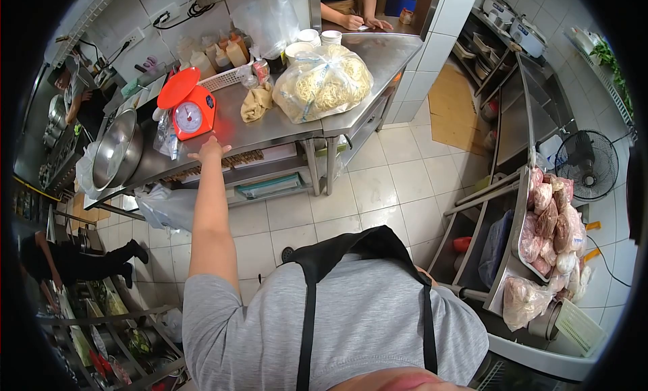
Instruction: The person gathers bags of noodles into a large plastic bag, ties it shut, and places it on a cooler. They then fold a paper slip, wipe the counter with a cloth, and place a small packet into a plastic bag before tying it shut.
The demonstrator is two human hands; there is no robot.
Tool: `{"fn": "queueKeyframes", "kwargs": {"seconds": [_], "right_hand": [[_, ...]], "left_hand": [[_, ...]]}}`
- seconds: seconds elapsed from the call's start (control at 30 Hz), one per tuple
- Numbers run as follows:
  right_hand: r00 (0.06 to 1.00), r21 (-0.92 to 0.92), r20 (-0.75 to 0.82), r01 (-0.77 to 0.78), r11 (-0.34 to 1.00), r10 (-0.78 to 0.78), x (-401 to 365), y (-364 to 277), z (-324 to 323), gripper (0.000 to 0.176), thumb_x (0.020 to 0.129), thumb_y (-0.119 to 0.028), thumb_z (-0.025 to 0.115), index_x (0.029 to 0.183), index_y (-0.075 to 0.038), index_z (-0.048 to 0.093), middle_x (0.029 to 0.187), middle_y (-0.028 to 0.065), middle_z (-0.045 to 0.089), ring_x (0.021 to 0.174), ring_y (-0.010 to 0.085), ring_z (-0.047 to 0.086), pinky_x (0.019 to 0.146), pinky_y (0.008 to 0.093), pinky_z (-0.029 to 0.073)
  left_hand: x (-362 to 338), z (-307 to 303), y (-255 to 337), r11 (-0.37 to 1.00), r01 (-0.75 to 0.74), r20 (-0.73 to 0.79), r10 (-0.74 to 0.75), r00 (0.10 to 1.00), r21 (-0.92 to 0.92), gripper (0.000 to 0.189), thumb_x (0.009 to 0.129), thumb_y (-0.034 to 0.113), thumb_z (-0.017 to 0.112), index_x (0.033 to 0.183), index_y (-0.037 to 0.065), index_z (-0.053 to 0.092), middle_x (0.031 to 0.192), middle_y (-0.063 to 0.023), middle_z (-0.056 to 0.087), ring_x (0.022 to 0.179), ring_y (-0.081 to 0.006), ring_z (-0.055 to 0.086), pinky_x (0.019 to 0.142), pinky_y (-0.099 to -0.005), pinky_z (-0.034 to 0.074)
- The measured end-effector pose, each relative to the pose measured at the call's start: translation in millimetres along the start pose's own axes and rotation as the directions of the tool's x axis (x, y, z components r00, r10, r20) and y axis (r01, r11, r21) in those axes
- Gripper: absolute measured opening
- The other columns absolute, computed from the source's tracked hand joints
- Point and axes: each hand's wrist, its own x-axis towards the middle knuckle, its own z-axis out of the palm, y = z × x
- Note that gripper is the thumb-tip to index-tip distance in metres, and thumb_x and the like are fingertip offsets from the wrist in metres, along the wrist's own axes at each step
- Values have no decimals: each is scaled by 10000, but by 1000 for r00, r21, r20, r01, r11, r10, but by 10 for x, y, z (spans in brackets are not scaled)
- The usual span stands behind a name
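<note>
- Left hand (pixel 210 150): empty, fingers spread, at the table (pixel 395 53) edge, just before the red scale (pixel 193 114).
- Red scale: upright on the table, left of bagged noodles (pixel 327 84).
- Right hand: hidden; cannot tell its state.

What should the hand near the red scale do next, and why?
Maybe the left hand should edge forward to the red scale: it's spread open just in front of it, with nothing visible in its grasp.

The scale (pixel 188 101) is bright red with a white dial (pixel 187 117); the noodles (pixel 337 80) are pale yellow; the shirt (pixel 364 317) is grey.
</note>
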Motion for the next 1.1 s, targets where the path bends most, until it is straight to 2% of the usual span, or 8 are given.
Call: {"fn": "queueKeyframes", "kwargs": {"seconds": [0.17, 0.33, 0.5, 0.87, 1.03, 1.1], "right_hand": [[999, -45, -25, 28, 999, -30, 81, 81, 61, 348, 770, -281, 528, 957, -29, 677, 941, 190, 657, 901, 311, 631, 829, 372, 472], [1000, 44, 6, -13, 999, 12, 0, 19, 3, 335, 755, -269, 552, 951, -29, 678, 937, 189, 658, 887, 307, 632, 820, 371, 472], [1000, 13, -24, -1, 1000, 2, 54, 30, 9, 303, 779, -247, 562, 943, -19, 674, 913, 180, 664, 863, 287, 637, 789, 364, 480], [998, 90, -56, 10, 996, -5, 182, 60, -134, 288, 793, -237, 564, 940, -14, 672, 903, 174, 667, 848, 277, 639, 769, 360, 484], [994, 167, -104, 36, 985, -19, 382, -15, -342, 282, 799, -232, 564, 939, -11, 671, 898, 172, 668, 841, 272, 640, 760, 358, 486], [991, 215, -132, 54, 975, -25, 472, -75, -471, 280, 802, -230, 564, 939, -10, 671, 896, 171, 669, 838, 271, 641, 756, 358, 487]], "left_hand": [[-16, -2, -3, 1000, -4, -3, 4, 1000, -5, 583, 777, 464, 640, 1250, 187, 442, 1254, -70, 538, 1217, -249, 459, 1034, -665, 80], [-32, -17, 9, 1000, 3, 0, -3, 1000, -2, 587, 779, 463, 639, 1256, 187, 439, 1256, -72, 537, 1221, -248, 456, 1035, -662, 78], [-46, -37, 12, 1000, 2, 10, -2, 1000, 3, 595, 779, 460, 639, 1264, 185, 432, 1258, -72, 536, 1222, -247, 455, 1033, -664, 73], [67, 65, -61, 999, -44, -22, 44, 999, -17, 573, 754, 478, 655, 1217, 199, 467, 1212, -36, 573, 1174, -245, 501, 1016, -684, 26], [47, 169, -78, 998, -67, -152, 66, 986, 2, 551, 742, 496, 653, 1184, 207, 497, 1184, -44, 588, 1176, -229, 496, 1012, -687, 29], [62, 159, -74, 998, -61, -149, 61, 987, 8, 560, 735, 499, 656, 1185, 206, 497, 1190, -52, 583, 1180, -227, 493, 1012, -687, 35]]}}
